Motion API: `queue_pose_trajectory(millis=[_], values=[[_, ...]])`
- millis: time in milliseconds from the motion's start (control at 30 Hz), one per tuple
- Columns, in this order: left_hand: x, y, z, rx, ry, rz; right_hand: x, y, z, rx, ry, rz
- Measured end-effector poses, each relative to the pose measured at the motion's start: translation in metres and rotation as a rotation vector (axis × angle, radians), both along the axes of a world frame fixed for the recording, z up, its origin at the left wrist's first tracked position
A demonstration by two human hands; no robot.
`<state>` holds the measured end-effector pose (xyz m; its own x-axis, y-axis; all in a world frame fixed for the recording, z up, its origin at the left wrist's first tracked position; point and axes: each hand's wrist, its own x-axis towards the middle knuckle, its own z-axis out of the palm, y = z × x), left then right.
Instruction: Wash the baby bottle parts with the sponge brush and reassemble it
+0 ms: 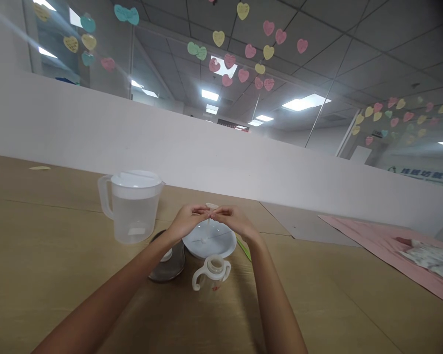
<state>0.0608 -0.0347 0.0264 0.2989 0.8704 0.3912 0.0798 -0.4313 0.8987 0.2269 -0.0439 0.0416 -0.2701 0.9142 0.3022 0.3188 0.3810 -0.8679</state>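
Above a white bowl (223, 247) my left hand (187, 220) and my right hand (233, 220) meet at the fingertips. Both pinch a small translucent straw piece (211, 205), whose pale top shows just past the fingers. Its thin tube seems to hang down toward the bowl, where a small round end is faintly visible. In front of the bowl stands an uncapped clear bottle (215, 266) with two white handles and red print. Beside my left forearm sits a dark grey, see-through round lid or dish (170, 270), partly hidden by that arm.
A lidded translucent pitcher (136, 211) stands at the left. A green strip-like utensil (244, 250) lies partly behind my right wrist. On the right is a pink cloth (358, 234) with a doll-like figure in patterned fabric (431, 258). A white wall (206, 157) bounds the table's back.
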Motion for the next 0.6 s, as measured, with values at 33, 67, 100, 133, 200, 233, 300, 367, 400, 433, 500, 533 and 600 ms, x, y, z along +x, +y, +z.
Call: queue_pose_trajectory(millis=[33, 67, 100, 133, 200, 233, 300, 367, 400, 433, 500, 533, 600], values=[[0.000, 0.000, 0.000, 0.004, -0.020, 0.021, -0.004, -0.002, 0.001, -0.006, 0.038, -0.001], [0.000, 0.000, 0.000, 0.006, -0.040, 0.045, -0.007, -0.004, 0.001, -0.019, 0.075, -0.009], [0.001, 0.001, -0.001, 0.009, -0.058, 0.069, -0.010, -0.004, 0.001, -0.039, 0.109, -0.013], [0.001, 0.002, -0.002, 0.011, -0.068, 0.085, -0.012, -0.003, 0.000, -0.063, 0.142, -0.013], [0.001, 0.004, -0.003, 0.014, -0.063, 0.083, -0.015, -0.001, -0.003, -0.102, 0.198, -0.025], [0.001, 0.005, -0.003, 0.018, -0.052, 0.066, -0.016, 0.001, -0.004, -0.110, 0.221, -0.038], [-0.001, 0.006, -0.002, 0.028, -0.007, 0.015, -0.015, 0.006, -0.007, -0.114, 0.255, -0.066], [-0.006, 0.006, 0.002, 0.060, 0.103, -0.038, -0.012, 0.012, -0.011, -0.116, 0.265, -0.074], [-0.010, 0.006, 0.004, 0.088, 0.192, -0.055, -0.009, 0.015, -0.013, -0.122, 0.252, -0.065], [-0.015, 0.006, 0.007, 0.122, 0.299, -0.060, -0.006, 0.018, -0.015, -0.132, 0.226, -0.051], [-0.025, 0.005, 0.012, 0.190, 0.532, -0.034, 0.002, 0.024, -0.021, -0.169, 0.143, -0.021], [-0.031, 0.004, 0.014, 0.210, 0.636, -0.008, 0.005, 0.026, -0.025, -0.196, 0.093, -0.007], [-0.041, 0.005, 0.014, 0.206, 0.785, 0.048, 0.011, 0.031, -0.032, -0.247, -0.006, 0.010]])
